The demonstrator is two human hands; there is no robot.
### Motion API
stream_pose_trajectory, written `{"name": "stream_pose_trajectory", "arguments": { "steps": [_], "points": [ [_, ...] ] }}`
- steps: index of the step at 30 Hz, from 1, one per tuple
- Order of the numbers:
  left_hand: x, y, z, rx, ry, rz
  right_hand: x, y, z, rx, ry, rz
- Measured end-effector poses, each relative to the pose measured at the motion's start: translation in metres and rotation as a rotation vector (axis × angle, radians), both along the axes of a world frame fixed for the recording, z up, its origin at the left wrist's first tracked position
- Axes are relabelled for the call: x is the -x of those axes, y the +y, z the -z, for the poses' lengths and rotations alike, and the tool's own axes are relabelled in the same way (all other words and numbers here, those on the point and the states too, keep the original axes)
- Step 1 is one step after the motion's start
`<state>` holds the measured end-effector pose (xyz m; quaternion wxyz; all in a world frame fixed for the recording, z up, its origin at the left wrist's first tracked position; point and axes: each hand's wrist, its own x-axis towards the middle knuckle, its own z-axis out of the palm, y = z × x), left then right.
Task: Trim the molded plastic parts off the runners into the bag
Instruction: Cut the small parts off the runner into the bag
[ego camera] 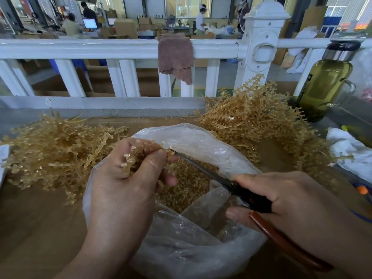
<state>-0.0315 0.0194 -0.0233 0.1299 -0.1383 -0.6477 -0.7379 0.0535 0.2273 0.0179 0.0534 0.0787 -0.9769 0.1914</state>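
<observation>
My left hand [128,178] grips a bundle of amber plastic runners [141,152] over the mouth of a clear plastic bag [201,141]. My right hand [285,196] holds scissors [237,188] with black blades and red-brown handles. The blade tips touch the runner ends at my left fingertips. Small amber trimmed parts [187,188] lie inside the bag. A pile of stripped runners [56,150] sits on the left. A pile of runners with parts on them [257,117] sits on the right.
A white railing [120,49] with a brown cloth [175,55] over it runs behind the brown table [40,218]. A bottle of greenish liquid [326,83] stands back right, a white cloth [350,150] lies at the right edge. People work in the background.
</observation>
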Motion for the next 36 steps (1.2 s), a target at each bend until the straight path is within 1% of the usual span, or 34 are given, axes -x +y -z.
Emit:
{"name": "stream_pose_trajectory", "arguments": {
  "steps": [4,7,17,25,31,36],
  "points": [
    [-0.002,0.0,-0.002,-0.013,-0.02,0.007,0.005,0.007,0.006,-0.018,0.004,-0.003],
    [-0.001,0.0,-0.001,-0.001,-0.03,0.013,0.003,0.006,0.005,0.026,-0.017,-0.029],
    [0.001,-0.003,0.002,0.019,-0.048,0.049,0.004,0.007,0.007,-0.02,0.028,0.011],
    [0.006,-0.002,0.004,-0.027,-0.125,0.007,0.001,0.007,0.005,-0.063,0.022,0.01],
    [0.009,-0.002,0.008,0.032,-0.064,0.041,0.002,0.006,0.008,-0.05,0.072,0.007],
    [0.009,-0.002,0.008,0.03,-0.038,0.083,0.004,0.008,0.01,-0.046,0.098,0.008]
  ]
}}
